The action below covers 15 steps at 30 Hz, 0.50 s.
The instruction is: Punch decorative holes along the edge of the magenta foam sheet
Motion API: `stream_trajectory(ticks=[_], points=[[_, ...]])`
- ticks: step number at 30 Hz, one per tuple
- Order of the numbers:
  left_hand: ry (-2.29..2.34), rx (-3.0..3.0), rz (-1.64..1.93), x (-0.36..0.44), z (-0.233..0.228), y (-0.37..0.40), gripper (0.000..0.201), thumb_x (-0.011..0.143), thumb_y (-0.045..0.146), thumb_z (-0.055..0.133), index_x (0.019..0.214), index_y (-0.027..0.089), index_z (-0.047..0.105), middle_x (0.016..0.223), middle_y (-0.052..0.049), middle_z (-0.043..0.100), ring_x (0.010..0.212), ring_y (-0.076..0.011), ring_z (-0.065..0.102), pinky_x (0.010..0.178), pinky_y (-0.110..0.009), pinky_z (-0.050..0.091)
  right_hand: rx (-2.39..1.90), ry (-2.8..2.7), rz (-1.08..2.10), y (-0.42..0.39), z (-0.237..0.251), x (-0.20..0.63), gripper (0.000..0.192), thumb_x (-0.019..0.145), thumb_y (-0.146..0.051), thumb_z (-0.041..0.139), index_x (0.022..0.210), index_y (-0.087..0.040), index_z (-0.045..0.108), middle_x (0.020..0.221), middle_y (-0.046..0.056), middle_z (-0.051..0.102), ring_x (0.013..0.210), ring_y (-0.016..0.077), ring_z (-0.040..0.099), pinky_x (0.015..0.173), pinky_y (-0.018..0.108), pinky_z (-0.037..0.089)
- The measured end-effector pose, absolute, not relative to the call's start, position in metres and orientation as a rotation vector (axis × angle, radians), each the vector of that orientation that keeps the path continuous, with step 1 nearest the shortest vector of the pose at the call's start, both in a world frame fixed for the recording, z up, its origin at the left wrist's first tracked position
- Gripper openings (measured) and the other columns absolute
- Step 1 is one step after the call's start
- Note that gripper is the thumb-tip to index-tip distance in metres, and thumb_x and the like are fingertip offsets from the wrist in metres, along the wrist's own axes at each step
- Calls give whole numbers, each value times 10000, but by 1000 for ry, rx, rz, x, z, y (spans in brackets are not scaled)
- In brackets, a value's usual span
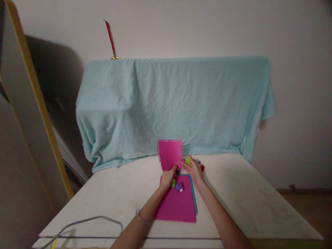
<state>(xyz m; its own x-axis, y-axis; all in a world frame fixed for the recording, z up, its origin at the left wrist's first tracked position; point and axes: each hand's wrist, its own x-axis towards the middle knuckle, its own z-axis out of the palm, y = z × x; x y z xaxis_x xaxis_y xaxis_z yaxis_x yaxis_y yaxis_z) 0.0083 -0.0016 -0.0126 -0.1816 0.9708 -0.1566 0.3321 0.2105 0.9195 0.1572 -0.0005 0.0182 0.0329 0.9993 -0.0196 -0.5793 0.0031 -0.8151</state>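
Observation:
My left hand (168,178) is closed on the lower edge of a pink sheet of paper (169,154), which stands upright with a row of small punched holes along its borders. My right hand (195,173) is open, fingers stretched toward the sheet's lower right corner; whether they touch it I cannot tell. Below lies a stack of larger pink sheets (178,207), with a blue sheet edge (194,197) showing underneath. On the stack rest a small purple piece with a white tip (178,187) and a green piece (173,183), partly hidden by my left hand.
Behind my right hand are a bright green piece (188,160) and a red piece (202,167). A light blue towel (181,103) drapes over something at the table's back. A grey cable (95,218) crosses the white table (233,200) at front left. A red candle (110,38) stands above the towel.

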Motion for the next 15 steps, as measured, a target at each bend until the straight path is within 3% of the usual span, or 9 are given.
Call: stream_trajectory(ticks=[4,8,11,15], points=[[1620,1229,1002,8,-11,-3,645,845,698,419,442,208,537,461,-43,545,489,-162,540,578,-287,403,-789,-740,1372,-4,21,157,360,806,-479,758,943,-215,555,914,100,777,899,278,767,746,341,606],[1559,1229,1109,8,-8,-6,657,866,705,392,524,184,599,500,-43,563,493,-147,527,547,-270,377,-868,-816,1107,-8,40,160,429,763,-516,767,989,-201,584,907,56,752,725,225,747,596,284,569],[1348,1304,1309,9,-7,-5,610,902,655,388,720,160,695,497,-9,539,470,-127,485,523,-247,356,-832,-945,878,-22,79,163,429,788,-534,735,1006,-194,591,850,24,720,587,157,672,522,252,517],[1248,1313,1343,10,-10,0,620,933,607,364,723,133,704,477,-14,521,456,-124,465,514,-248,345,-724,-1259,718,-88,156,166,392,864,-462,695,1148,-219,576,909,38,710,599,147,655,571,280,550]])
